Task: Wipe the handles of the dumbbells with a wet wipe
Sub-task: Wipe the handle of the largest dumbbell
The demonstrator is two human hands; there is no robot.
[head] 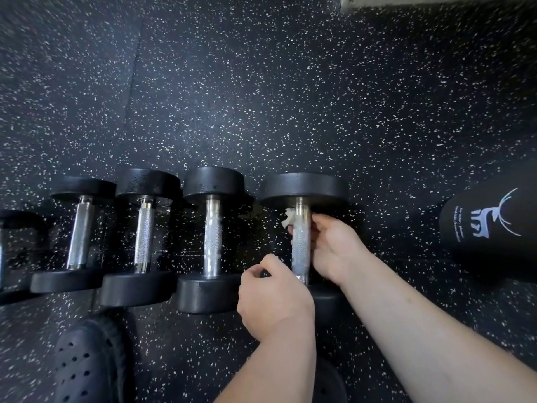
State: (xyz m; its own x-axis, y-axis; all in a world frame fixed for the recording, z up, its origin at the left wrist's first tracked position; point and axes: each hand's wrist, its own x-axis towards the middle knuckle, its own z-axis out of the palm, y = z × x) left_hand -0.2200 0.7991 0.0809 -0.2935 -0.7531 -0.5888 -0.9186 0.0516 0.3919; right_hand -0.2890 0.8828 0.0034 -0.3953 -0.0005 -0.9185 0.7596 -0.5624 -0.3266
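Several black dumbbells with steel handles lie in a row on the speckled rubber floor. My right hand [334,248] curls round the handle [300,251] of the rightmost dumbbell [305,186] and holds a white wet wipe [287,221] against it; a crumpled end of the wipe sticks out to the left of the handle. My left hand [273,301] sits with curled fingers over the near head of the same dumbbell, at the base of the handle, and hides most of that head.
To the left lie three more dumbbells [212,239] [143,237] [81,234], and part of another shows at the frame edge [11,251]. A black cylindrical bag with a white logo [488,228] lies at the right. A dark perforated shoe [87,362] is at the bottom left.
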